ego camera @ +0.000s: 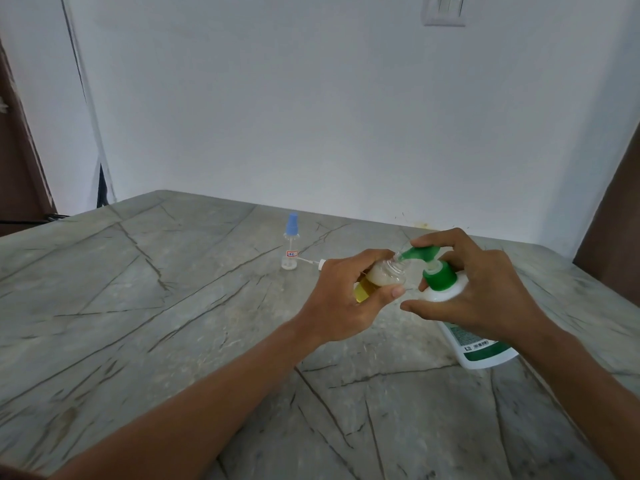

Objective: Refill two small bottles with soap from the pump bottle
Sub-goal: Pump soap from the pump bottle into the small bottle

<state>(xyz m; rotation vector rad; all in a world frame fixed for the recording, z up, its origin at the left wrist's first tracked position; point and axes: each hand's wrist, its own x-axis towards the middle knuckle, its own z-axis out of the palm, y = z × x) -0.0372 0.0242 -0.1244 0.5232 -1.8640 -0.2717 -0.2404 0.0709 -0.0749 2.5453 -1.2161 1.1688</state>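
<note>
Loose sprayer beside blue-capped bottle

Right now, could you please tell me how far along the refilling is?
Done: a sprayer lies off on the table. In hand: left hand holds a part-filled bottle to the pump, right hand on its head. Left: the blue-capped bottle stands closed, seemingly empty.

Soft, even, bluish daylight; faint shadows, wide-angle bending at edges.
</note>
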